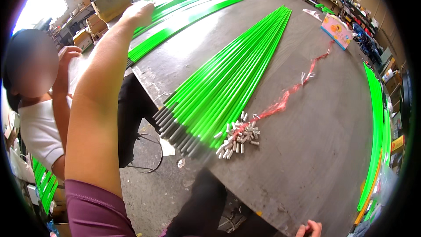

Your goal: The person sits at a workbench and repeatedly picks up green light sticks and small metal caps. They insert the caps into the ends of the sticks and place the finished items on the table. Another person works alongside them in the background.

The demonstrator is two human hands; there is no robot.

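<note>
My left arm stretches far across the left side of the table, with my left hand (139,12) beside a worn cardboard box (117,3) and next to the far green rods (175,28). Its fingers are small and blurred, so what they hold, if anything, is hidden. At the lower edge, only the fingertips of my right hand (309,228) show, loosely curled and slightly apart by the table edge, nothing seen in them. A fanned bundle of green rods (232,70) with dark ends lies mid-table. Small silvery metal tubes (239,139) are heaped beside the dark ends.
Red stringy strands (283,101) run from the tubes toward a pink patterned box (337,30). More green rods (376,136) stand along the right. A co-worker in a white top (41,127) is close on the left; another person is at the far end.
</note>
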